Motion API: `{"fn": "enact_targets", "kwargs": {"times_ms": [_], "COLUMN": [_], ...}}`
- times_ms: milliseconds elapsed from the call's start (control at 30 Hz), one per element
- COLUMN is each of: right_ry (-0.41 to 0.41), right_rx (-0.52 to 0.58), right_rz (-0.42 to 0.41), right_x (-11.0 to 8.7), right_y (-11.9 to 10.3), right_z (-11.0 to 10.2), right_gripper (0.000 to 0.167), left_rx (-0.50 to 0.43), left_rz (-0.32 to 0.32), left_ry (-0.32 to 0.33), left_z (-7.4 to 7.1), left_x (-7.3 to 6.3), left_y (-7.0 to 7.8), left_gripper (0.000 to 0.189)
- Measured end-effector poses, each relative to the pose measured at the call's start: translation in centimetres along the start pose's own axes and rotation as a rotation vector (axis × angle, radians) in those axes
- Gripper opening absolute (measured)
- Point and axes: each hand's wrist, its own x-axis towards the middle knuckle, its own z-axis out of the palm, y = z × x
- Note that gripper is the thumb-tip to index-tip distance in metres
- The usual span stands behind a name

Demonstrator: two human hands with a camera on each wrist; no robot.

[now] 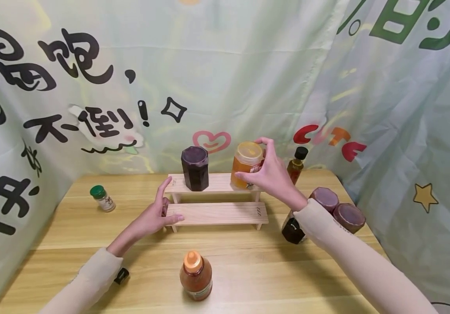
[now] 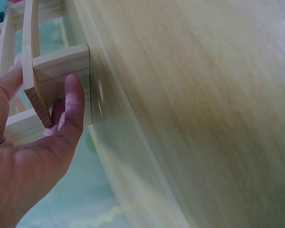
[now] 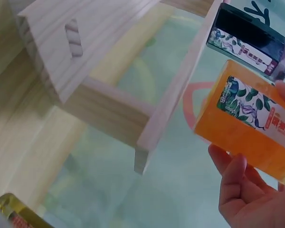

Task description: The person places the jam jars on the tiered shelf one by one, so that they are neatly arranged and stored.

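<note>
A two-tier wooden rack (image 1: 217,213) stands at the back of the table. My left hand (image 1: 156,213) grips the left end of its lower shelf; in the left wrist view the fingers (image 2: 74,102) curl about the plank's end (image 2: 37,102). My right hand (image 1: 273,172) holds a jar of orange contents (image 1: 244,168), upright at the right end of the upper shelf. Its patterned label (image 3: 254,107) shows in the right wrist view. Whether the jar's base touches the shelf, I cannot tell. A dark faceted jar (image 1: 195,170) stands on the upper shelf's left part.
A green-capped shaker (image 1: 104,199) stands at left. An orange-capped sauce bottle (image 1: 196,277) is at the front, with a small black-capped item (image 1: 121,276) beside my left sleeve. Behind my right forearm stand dark jars (image 1: 349,216) and a black-capped oil bottle (image 1: 295,165). Printed curtains (image 1: 225,78) hang behind.
</note>
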Motion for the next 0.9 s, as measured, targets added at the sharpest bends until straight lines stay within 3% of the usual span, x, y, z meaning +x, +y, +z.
{"fn": "enact_targets", "kwargs": {"times_ms": [67, 200, 600, 900], "right_ry": [0.003, -0.001, -0.061, -0.118], "right_rx": [-0.003, -0.013, -0.005, 0.001], "right_rz": [0.013, 0.033, 0.005, 0.035], "right_x": [0.1, 0.3, 0.7, 1.0], "right_y": [-0.1, -0.1, 0.0, 0.1], "right_z": [0.4, 1.1, 2.0, 2.0], "right_gripper": [0.105, 0.105, 0.104, 0.104], "left_rx": [0.018, 0.024, 0.032, 0.018], "left_rz": [-0.057, -0.096, -0.103, -0.115], "left_ry": [0.0, 0.001, 0.002, 0.0], "left_z": [0.1, 0.2, 0.3, 0.0], "left_x": [0.0, 0.0, 0.1, 0.1], "left_y": [0.6, 0.8, 0.4, 1.0], "left_gripper": [0.123, 0.124, 0.124, 0.125]}}
